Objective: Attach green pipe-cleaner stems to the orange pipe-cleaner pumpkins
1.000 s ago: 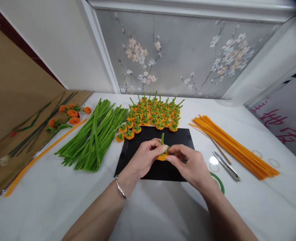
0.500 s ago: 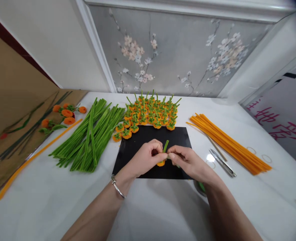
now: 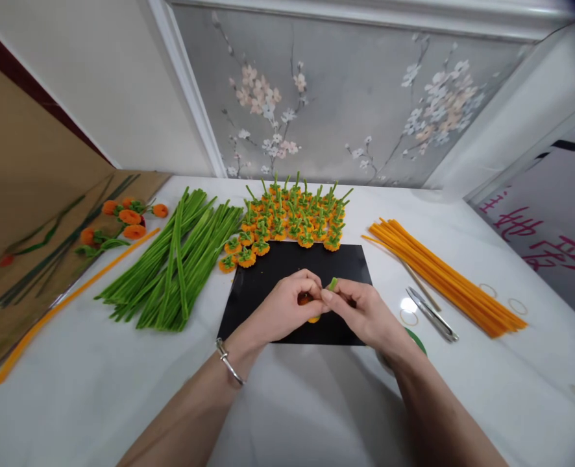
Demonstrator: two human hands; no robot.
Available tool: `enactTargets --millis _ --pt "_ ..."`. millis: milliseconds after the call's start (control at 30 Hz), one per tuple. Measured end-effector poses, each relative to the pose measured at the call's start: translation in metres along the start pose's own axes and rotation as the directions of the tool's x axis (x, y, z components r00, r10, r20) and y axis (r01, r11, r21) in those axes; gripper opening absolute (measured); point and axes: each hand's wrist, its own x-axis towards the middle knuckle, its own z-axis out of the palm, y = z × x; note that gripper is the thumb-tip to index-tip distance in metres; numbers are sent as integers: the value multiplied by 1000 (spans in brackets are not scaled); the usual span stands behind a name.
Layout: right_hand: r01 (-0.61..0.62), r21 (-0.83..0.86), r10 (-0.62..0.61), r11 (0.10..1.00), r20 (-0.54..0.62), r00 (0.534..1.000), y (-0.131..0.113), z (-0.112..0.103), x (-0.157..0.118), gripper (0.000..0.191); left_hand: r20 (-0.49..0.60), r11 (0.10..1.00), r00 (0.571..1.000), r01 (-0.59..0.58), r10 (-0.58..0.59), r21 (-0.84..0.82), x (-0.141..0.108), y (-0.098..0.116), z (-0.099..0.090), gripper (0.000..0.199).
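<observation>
Over a black board (image 3: 258, 301), my two hands meet at the fingertips around a small orange pipe-cleaner flower (image 3: 313, 319). My left hand (image 3: 290, 305) is closed on the flower from the left, its fingers covering much of it. With thumb and finger pinched, my right hand (image 3: 363, 310) grips the flower's green pipe-cleaner stem (image 3: 333, 283), whose tip pokes out above the fingers. Just behind the board stand several finished-looking orange flowers (image 3: 294, 227) with green stems pointing up.
Green pipe cleaners (image 3: 175, 272) lie in a pile on the left, orange ones (image 3: 448, 279) in a bundle on the right. Tweezers (image 3: 432, 316) rest near my right wrist, which partly hides a round green item (image 3: 416, 340). Larger orange flowers (image 3: 132, 224) lie far left.
My hands have drawn closer together around the flower. The stem now shows less, beside the right fingertips, and the right forearm has shifted, uncovering more of the round green item.
</observation>
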Motion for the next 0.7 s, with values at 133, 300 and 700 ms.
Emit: enactTargets --millis 133,300,700 --pt "1 -12 -1 1000 -48 999 -3 -2 -1 37 90 982 994 78 -63 -170 0 1 -4 16" --pt "18 -84 -18 996 -6 1000 -8 -1 -1 35 183 950 978 153 -105 -272 1 -6 -11 12" --pt "-24 -126 31 992 54 998 -5 -14 -6 30 117 938 987 138 -106 -317 3 -9 -9 12"
